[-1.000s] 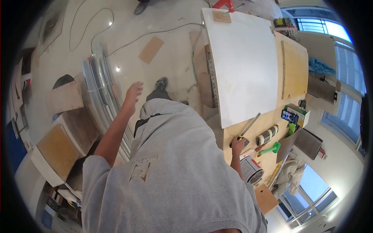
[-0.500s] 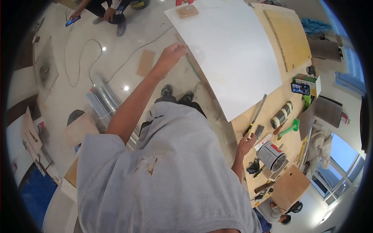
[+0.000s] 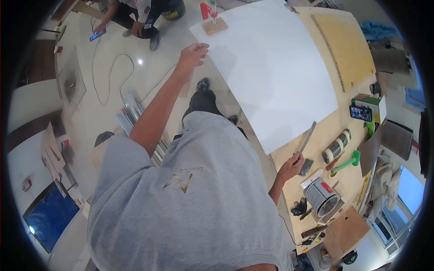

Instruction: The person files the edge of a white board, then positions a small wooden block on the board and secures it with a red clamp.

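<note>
A large white sheet (image 3: 275,77) lies on the wooden workbench (image 3: 289,189). At the sheet's left edge, near its upper corner, is my left hand (image 3: 193,56), its fingers loosely curled and slightly apart, with nothing visible in them. My right hand (image 3: 290,167) is closed around the handle of a long, narrow metal-bladed tool (image 3: 307,137); the blade points up toward the sheet's lower right corner. A dark grey block (image 3: 306,167) lies just right of that hand. A red clamp (image 3: 207,11) stands by a small wooden block (image 3: 214,27) on the sheet's upper corner.
On the bench are a paint can (image 3: 322,196), a green-headed hammer (image 3: 346,163), a wrapped roll (image 3: 337,146), a phone (image 3: 360,113) and a yellow board (image 3: 346,49). Another person (image 3: 140,18) crouches at upper left. A cable (image 3: 110,81) and metal profiles (image 3: 131,110) lie on the floor.
The view has shifted, and one foot has moved forward. My right hand now covers the tool's handle, where yellow showed before. My left hand has loosened and sits farther up along the sheet's edge.
</note>
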Demonstrator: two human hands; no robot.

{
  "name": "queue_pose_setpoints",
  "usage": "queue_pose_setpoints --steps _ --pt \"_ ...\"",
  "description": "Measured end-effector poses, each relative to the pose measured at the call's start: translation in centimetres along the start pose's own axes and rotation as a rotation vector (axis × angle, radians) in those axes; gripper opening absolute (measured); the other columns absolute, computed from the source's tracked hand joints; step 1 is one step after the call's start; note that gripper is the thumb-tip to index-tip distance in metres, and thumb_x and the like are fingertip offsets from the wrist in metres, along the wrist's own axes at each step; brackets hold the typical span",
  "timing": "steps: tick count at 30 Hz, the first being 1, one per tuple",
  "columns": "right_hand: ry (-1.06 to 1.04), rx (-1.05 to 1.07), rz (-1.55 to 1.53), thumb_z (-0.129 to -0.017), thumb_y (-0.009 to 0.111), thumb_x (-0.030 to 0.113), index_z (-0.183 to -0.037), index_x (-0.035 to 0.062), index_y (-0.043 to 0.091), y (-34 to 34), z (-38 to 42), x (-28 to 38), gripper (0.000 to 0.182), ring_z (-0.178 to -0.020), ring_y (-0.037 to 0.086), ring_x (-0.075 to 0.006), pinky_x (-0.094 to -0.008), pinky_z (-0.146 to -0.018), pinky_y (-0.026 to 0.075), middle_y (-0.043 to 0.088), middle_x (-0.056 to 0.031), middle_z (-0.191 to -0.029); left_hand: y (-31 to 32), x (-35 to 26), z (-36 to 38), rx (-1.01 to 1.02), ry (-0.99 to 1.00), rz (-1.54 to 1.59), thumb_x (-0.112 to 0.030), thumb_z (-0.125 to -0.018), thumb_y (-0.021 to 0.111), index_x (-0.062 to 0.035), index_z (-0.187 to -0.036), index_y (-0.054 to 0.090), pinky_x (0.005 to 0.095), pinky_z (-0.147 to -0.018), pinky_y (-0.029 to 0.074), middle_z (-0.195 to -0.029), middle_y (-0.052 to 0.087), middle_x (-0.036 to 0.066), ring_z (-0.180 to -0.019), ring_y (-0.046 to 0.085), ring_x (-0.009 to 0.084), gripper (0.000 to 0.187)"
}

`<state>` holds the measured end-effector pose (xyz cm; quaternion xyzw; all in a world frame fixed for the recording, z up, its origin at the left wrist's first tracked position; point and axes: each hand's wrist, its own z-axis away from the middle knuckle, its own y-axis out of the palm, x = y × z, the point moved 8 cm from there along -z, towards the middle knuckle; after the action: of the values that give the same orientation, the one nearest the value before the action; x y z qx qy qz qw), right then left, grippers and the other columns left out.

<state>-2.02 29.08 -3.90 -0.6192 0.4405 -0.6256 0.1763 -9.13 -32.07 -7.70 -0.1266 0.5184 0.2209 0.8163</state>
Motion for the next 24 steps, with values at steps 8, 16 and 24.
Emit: queue_pose_setpoints --steps 8,16,24 --pt "0.053 0.234 -0.257 -0.112 0.054 0.016 -0.123 -0.0006 0.069 12.6 -3.3 18.6 0.025 -0.082 0.062 -0.0112 -0.0280 -0.074 0.055 0.072 -0.0088 -0.101 -5.5 -7.6 -9.1 -0.142 0.283 -0.142 -0.025 -0.104 0.066 -0.0073 -0.130 0.070 0.0359 -0.096 0.052 -0.120 0.071 0.005 -0.115 0.064 0.0190 0.032" --pt "-0.384 0.497 -0.236 -0.104 0.066 0.009 -0.119 0.0025 0.069 24.7 -4.1 41.1 0.017 -0.086 0.072 -0.0265 -0.0368 -0.072 0.056 0.071 -0.0143 -0.104 0.2 -22.7 -9.0 0.341 1.200 -1.048 -0.022 -0.091 0.076 -0.0157 -0.129 0.071 0.0450 -0.103 0.049 -0.132 0.068 0.007 -0.119 0.064 0.0321 0.038" --pt "-0.427 0.657 -0.290 -0.100 0.072 0.017 -0.143 0.0069 0.054 32.1 -5.1 49.4 0.047 -0.100 0.069 -0.0334 -0.0466 -0.083 0.057 0.064 -0.0170 -0.127 2.1 -22.6 -11.7 0.707 1.243 -1.316 -0.018 -0.088 0.067 -0.0119 -0.116 0.070 0.0444 -0.091 0.051 -0.108 0.069 0.007 -0.104 0.067 0.0277 0.029"
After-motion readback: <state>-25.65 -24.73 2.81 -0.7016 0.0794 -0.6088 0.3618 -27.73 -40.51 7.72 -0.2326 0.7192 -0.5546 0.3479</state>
